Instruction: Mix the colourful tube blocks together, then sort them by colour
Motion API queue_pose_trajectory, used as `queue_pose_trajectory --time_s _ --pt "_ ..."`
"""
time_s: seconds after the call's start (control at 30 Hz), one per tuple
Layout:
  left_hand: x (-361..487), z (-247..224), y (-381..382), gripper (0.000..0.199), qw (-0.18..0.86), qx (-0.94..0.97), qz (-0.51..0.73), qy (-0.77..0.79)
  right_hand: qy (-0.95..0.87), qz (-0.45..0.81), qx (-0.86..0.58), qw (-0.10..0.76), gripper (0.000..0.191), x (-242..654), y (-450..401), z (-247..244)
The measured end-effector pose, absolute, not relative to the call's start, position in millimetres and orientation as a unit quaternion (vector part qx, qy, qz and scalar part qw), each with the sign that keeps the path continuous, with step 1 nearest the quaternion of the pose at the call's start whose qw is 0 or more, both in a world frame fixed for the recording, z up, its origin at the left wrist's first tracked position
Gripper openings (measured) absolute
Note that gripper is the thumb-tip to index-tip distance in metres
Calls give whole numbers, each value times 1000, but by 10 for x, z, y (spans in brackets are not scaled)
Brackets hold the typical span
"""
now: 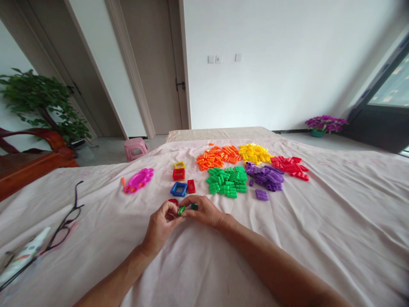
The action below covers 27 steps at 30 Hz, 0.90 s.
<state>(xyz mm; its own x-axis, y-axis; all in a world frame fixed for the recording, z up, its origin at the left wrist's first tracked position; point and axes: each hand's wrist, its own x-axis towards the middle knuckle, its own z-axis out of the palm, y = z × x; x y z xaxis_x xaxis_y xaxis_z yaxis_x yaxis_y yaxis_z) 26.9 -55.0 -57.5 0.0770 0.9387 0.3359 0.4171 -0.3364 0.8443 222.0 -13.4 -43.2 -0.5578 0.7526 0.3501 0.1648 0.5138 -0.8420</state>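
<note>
Both my hands meet over the near middle of the cloth. My left hand (pixel 162 221) pinches a small green plastic piece (pixel 181 210), and the fingers of my right hand (pixel 203 211) close on the same piece from the other side. Its exact shape is mostly hidden by the fingertips. Just behind my left fingers a red plastic piece (pixel 173 201) shows in part, and a dark green piece (pixel 194 207) peeks out by my right fingers. Farther back lie blue square frames (pixel 179 183), a small red frame (pixel 191 186), stacked red frames (pixel 174 174) and yellow frames (pixel 179 163).
Piles of orange (pixel 217 157), yellow (pixel 254 153), red (pixel 289 166), green (pixel 227 181) and purple (pixel 266 177) plastic pieces lie at the back right. A pink flower-shaped tray (pixel 150 174), eyeglasses (pixel 65 221) and a white tube (pixel 28 251) are on the left.
</note>
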Motion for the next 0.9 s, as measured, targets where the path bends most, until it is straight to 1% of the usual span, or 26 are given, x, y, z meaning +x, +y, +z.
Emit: queue_pose_trajectory --time_s 0.13,0.27,0.33,0.43,0.53,0.63,0.7,0.73,0.8,0.87,0.9 --pt "257 -545 -555 27 278 682 463 493 -736 475 -282 391 27 2162 -159 -453" --pt "250 -519 -557 28 256 686 467 497 -650 597 -260 392 38 2091 -150 -494" --pt "246 -520 -569 26 244 693 460 498 -616 637 -254 389 43 2074 -135 -511" --pt "237 -535 -588 24 227 709 442 500 -595 654 -268 383 46 2073 -122 -522" --pt "207 -545 -577 23 233 713 433 500 -591 639 -306 386 47 2081 -108 -536" --pt "127 -525 -529 24 242 714 429 498 -599 605 -338 401 45 2100 -68 -566" --pt "54 -496 -498 23 213 729 413 502 -618 556 -369 416 39 2129 -36 -579" --pt "21 -479 -490 21 182 746 397 503 -638 512 -389 423 34 2149 -26 -580" --pt "-23 -450 -497 18 104 786 351 498 -706 382 -420 423 19 2190 -22 -571" --pt "-25 -431 -529 19 44 819 301 486 -790 233 -418 383 5 2219 -44 -556" --pt "-12 -423 -550 20 31 829 278 484 -826 173 -406 352 3 2224 -60 -550"
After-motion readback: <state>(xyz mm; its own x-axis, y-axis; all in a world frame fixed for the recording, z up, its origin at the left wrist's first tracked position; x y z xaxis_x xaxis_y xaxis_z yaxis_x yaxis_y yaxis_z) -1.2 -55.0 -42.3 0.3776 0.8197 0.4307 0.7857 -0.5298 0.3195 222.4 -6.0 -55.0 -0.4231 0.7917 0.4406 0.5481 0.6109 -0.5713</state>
